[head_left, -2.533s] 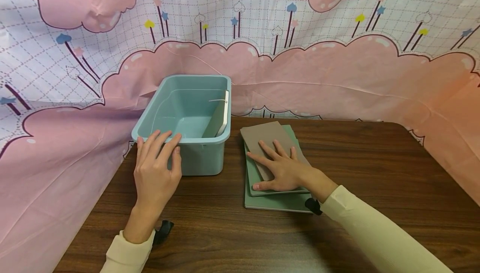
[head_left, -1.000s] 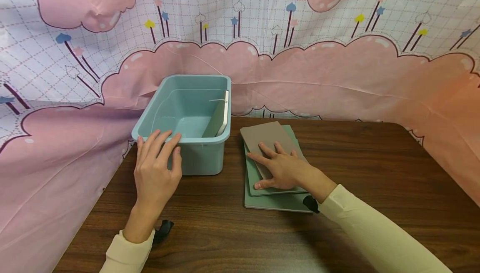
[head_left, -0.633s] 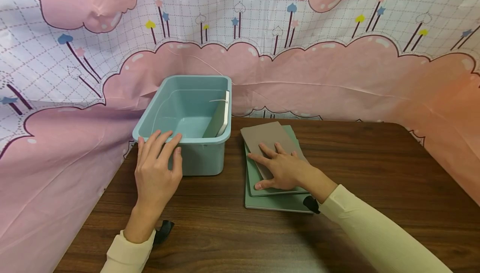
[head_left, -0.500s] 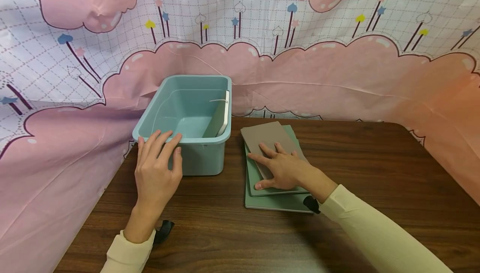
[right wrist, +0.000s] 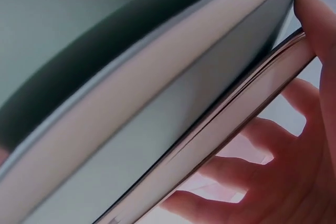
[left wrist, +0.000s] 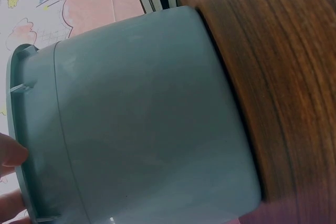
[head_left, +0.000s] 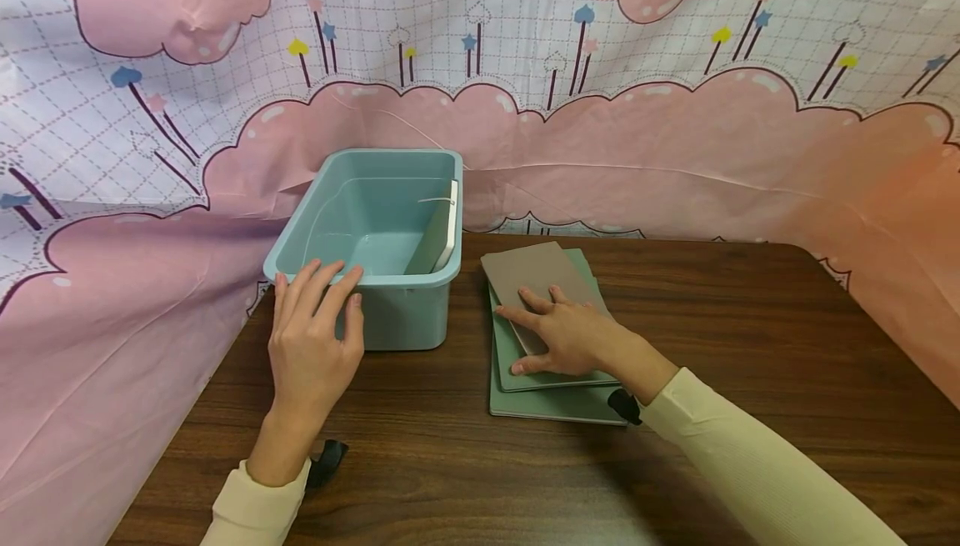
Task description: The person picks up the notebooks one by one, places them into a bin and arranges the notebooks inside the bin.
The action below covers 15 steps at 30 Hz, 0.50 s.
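My left hand (head_left: 311,346) rests its fingertips on the near rim of a light blue plastic bin (head_left: 408,317), the thumb held apart from the fingers. The left wrist view shows those fingertips (left wrist: 11,150) right at the bin's lip. On the right, my right hand (head_left: 566,338) lies with spread fingers on a stack of notebooks. A taupe notebook (head_left: 528,267) is on top, turned askew over a green notebook (head_left: 513,363), with another green notebook (head_left: 555,407) lowest. The right wrist view has their page edges close up, thumb (right wrist: 310,9) beside them.
Inside the bin, a green notebook (head_left: 431,246) with a white page edge and a thin ribbon leans on the right wall. The dark wooden table (head_left: 750,346) extends right and forward. A pink and white patterned cloth (head_left: 600,146) hangs behind it.
My right hand's thumb and fingers have drawn in slightly on the notebooks. The left hand, the bin and the stack keep their places.
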Each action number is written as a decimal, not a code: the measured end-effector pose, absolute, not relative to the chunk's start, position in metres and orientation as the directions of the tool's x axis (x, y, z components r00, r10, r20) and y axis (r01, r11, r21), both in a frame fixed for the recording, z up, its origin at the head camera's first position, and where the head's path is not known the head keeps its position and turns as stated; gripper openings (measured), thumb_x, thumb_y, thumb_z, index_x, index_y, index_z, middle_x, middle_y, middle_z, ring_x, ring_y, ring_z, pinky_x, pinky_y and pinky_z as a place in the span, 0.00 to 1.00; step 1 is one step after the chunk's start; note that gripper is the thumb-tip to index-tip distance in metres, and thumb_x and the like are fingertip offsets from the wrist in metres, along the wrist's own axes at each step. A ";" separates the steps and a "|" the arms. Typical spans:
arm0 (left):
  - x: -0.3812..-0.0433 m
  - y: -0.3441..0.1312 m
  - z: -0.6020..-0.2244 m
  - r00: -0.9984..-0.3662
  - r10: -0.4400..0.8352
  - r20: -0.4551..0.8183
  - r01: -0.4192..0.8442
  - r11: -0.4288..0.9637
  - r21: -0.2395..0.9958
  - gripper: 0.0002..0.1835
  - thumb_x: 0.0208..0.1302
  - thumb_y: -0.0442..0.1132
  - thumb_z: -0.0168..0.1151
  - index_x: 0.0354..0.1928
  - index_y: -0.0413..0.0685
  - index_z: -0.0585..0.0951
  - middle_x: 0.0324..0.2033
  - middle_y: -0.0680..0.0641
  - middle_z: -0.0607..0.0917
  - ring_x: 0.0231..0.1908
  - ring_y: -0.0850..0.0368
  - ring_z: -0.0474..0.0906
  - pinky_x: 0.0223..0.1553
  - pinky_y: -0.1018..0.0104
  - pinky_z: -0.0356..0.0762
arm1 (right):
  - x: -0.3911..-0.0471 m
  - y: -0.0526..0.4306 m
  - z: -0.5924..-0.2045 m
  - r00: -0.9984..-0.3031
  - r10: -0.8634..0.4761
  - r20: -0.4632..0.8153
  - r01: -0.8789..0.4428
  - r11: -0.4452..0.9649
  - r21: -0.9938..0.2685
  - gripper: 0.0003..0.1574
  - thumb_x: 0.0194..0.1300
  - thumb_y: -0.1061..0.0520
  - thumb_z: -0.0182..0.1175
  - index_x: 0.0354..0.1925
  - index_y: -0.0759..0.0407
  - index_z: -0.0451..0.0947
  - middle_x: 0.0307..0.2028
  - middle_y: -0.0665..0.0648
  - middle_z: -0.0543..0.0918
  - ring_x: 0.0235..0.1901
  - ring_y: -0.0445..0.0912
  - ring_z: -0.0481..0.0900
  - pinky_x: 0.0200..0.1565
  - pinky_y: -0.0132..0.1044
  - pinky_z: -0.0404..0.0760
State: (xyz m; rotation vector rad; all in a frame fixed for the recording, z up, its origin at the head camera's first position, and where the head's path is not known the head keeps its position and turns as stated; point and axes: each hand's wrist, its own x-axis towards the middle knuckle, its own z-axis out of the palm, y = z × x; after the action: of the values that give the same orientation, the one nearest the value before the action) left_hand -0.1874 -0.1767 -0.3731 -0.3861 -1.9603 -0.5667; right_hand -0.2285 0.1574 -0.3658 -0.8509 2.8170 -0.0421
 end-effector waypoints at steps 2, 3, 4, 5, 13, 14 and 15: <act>-0.187 -0.177 -0.373 -0.435 0.022 0.900 0.499 0.838 0.220 0.15 0.72 0.33 0.63 0.58 0.42 0.88 0.57 0.38 0.89 0.67 0.35 0.79 0.74 0.25 0.61 | -0.228 0.158 -0.365 -0.810 -0.561 -0.171 -0.556 0.827 -0.083 0.56 0.68 0.23 0.60 0.84 0.37 0.55 0.84 0.65 0.56 0.76 0.82 0.58 0.64 0.77 0.73; -0.187 -0.177 -0.373 -0.435 0.022 0.900 0.499 0.838 0.221 0.15 0.72 0.33 0.63 0.58 0.42 0.88 0.57 0.37 0.89 0.67 0.34 0.79 0.74 0.25 0.61 | -0.228 0.157 -0.365 -0.807 -0.567 -0.165 -0.561 0.824 -0.084 0.55 0.69 0.24 0.60 0.84 0.37 0.56 0.83 0.65 0.57 0.76 0.82 0.59 0.64 0.76 0.74; -0.187 -0.177 -0.373 -0.435 0.022 0.900 0.499 0.838 0.221 0.16 0.72 0.33 0.63 0.58 0.42 0.88 0.57 0.37 0.89 0.67 0.34 0.79 0.74 0.25 0.61 | -0.228 0.157 -0.365 -0.805 -0.571 -0.161 -0.565 0.820 -0.085 0.55 0.69 0.24 0.61 0.84 0.38 0.56 0.83 0.66 0.57 0.75 0.82 0.60 0.64 0.75 0.75; -0.187 -0.178 -0.373 -0.436 0.022 0.900 0.499 0.838 0.221 0.16 0.72 0.33 0.63 0.58 0.42 0.88 0.57 0.37 0.89 0.66 0.34 0.79 0.74 0.25 0.61 | -0.228 0.157 -0.365 -0.803 -0.575 -0.156 -0.569 0.818 -0.086 0.54 0.69 0.25 0.61 0.84 0.39 0.57 0.83 0.66 0.58 0.75 0.82 0.60 0.64 0.74 0.75; -0.186 -0.178 -0.373 -0.437 0.025 0.899 0.504 0.835 0.222 0.15 0.72 0.34 0.63 0.57 0.42 0.88 0.57 0.38 0.89 0.66 0.34 0.79 0.74 0.25 0.61 | -0.223 0.156 -0.367 -0.799 -0.586 -0.137 -0.586 0.809 -0.046 0.49 0.75 0.31 0.59 0.84 0.47 0.58 0.80 0.70 0.62 0.71 0.82 0.66 0.62 0.70 0.79; -0.186 -0.178 -0.373 -0.437 0.025 0.899 0.504 0.835 0.221 0.15 0.72 0.34 0.63 0.57 0.42 0.88 0.57 0.38 0.89 0.66 0.35 0.79 0.74 0.25 0.61 | -0.222 0.155 -0.367 -0.798 -0.588 -0.134 -0.588 0.808 -0.042 0.49 0.76 0.32 0.58 0.84 0.49 0.58 0.80 0.71 0.63 0.71 0.83 0.67 0.63 0.69 0.79; -0.186 -0.178 -0.373 -0.437 0.025 0.899 0.503 0.835 0.221 0.15 0.72 0.34 0.63 0.57 0.42 0.88 0.57 0.38 0.89 0.66 0.35 0.79 0.74 0.25 0.61 | -0.222 0.155 -0.366 -0.797 -0.589 -0.132 -0.590 0.807 -0.038 0.48 0.77 0.33 0.58 0.83 0.51 0.59 0.79 0.71 0.63 0.70 0.83 0.67 0.63 0.68 0.80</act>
State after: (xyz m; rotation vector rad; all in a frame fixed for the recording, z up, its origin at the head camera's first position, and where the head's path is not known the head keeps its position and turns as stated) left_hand -0.1864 -0.1779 -0.3731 -0.3918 -1.9643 -0.5709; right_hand -0.2220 0.1549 -0.3665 -0.9361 2.8546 0.0082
